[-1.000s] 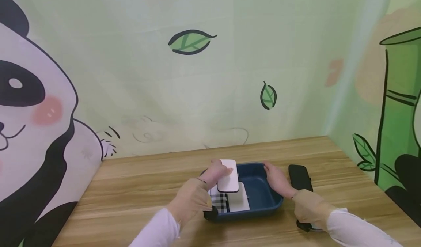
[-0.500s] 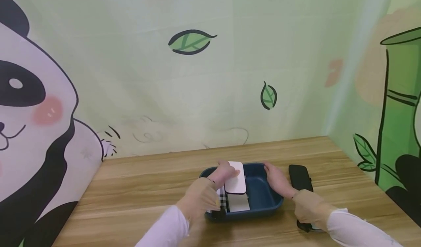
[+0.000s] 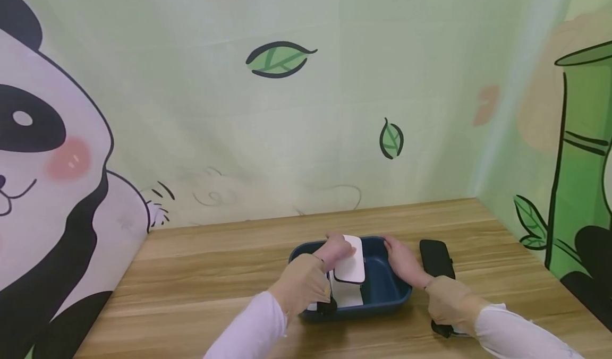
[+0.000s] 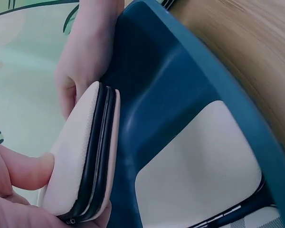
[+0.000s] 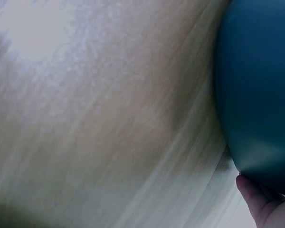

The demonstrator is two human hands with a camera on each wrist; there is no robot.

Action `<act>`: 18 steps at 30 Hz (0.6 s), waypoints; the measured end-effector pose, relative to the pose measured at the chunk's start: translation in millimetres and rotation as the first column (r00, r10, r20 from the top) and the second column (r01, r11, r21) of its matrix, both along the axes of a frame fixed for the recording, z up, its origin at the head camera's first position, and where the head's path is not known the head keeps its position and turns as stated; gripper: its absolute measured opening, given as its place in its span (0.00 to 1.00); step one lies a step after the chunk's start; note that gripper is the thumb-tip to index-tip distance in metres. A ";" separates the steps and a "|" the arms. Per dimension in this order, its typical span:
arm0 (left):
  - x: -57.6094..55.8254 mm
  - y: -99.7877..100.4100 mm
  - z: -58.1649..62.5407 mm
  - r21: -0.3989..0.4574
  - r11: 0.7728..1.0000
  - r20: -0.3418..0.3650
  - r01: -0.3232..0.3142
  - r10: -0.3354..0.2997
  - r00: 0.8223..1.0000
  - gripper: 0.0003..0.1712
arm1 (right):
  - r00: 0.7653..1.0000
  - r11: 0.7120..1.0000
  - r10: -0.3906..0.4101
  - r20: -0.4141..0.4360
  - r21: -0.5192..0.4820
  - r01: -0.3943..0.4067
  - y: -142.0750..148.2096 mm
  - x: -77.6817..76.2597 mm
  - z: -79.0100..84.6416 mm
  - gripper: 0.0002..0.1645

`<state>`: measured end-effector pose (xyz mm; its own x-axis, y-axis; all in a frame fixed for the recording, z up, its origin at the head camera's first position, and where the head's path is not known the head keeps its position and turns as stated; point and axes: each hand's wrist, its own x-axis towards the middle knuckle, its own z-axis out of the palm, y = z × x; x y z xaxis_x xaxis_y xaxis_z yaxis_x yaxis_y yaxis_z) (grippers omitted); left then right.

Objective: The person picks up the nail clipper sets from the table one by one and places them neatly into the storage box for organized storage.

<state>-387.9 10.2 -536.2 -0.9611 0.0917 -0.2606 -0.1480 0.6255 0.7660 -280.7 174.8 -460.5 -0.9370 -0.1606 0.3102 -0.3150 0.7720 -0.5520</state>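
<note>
My left hand (image 3: 337,251) pinches a cream zip wallet (image 3: 352,267) with dark zipped edges, thumb on its front face (image 4: 69,161). It is held above a dark blue rectangular bin (image 3: 368,311). Inside the bin, below the held wallet, lies another cream wallet or case (image 4: 199,161). Beside that is a black-and-white checked item (image 4: 263,218), mostly hidden behind my left wrist in the head view. My right hand (image 3: 401,262) grips the bin's rim at its far right corner.
A black case (image 3: 436,258) lies on the wooden table (image 3: 215,274) right of the bin. Close to my right forearm, a black and pale item (image 3: 442,328) shows partly. A printed fabric wall (image 3: 296,162) stands behind the table.
My left hand has moved right with the cream wallet, from the bin's left part to over its middle. The right hand and the bin have stayed in place.
</note>
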 end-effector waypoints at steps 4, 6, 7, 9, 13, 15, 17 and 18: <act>2.5 7.1 -0.3 -0.060 0.998 0.021 0.000 0.001 1.000 0.54 | 1.000 1.000 -0.010 0.009 -0.009 0.011 0.9 0.1 -0.2 0.13; 0.2 8.6 -1.9 -0.096 0.995 0.029 0.008 -0.005 1.000 0.50 | 1.000 1.000 -0.013 0.012 -0.017 0.013 0.9 -0.1 -0.8 0.13; -1.2 8.8 -4.8 -0.101 0.995 0.028 0.014 -0.011 1.000 0.50 | 1.000 1.000 -0.011 0.013 -0.019 0.012 1.1 -0.2 -1.1 0.13; -5.2 10.0 -9.2 -0.123 0.992 0.029 0.028 -0.025 0.999 0.46 | 1.000 1.000 -0.012 0.019 -0.026 0.012 1.2 -0.6 -1.5 0.14; -16.6 13.8 -26.9 -0.103 0.994 0.004 0.044 -0.044 0.999 0.42 | 0.999 0.999 -0.015 0.053 -0.036 0.017 1.7 -1.3 -1.6 0.15; -21.8 16.3 -32.8 -0.061 0.997 -0.001 0.037 -0.037 0.999 0.41 | 0.997 0.999 -0.020 0.068 -0.041 0.023 1.5 -1.5 -1.3 0.15; -22.3 18.5 -32.7 -0.043 0.998 -0.011 0.044 -0.044 0.999 0.40 | 0.997 0.999 -0.025 0.076 -0.040 0.028 1.5 -1.8 -1.5 0.15; -19.0 19.7 -28.0 -0.034 0.999 0.000 0.039 -0.039 0.999 0.39 | 0.997 0.999 -0.028 0.078 -0.041 0.031 1.5 -1.8 -1.5 0.16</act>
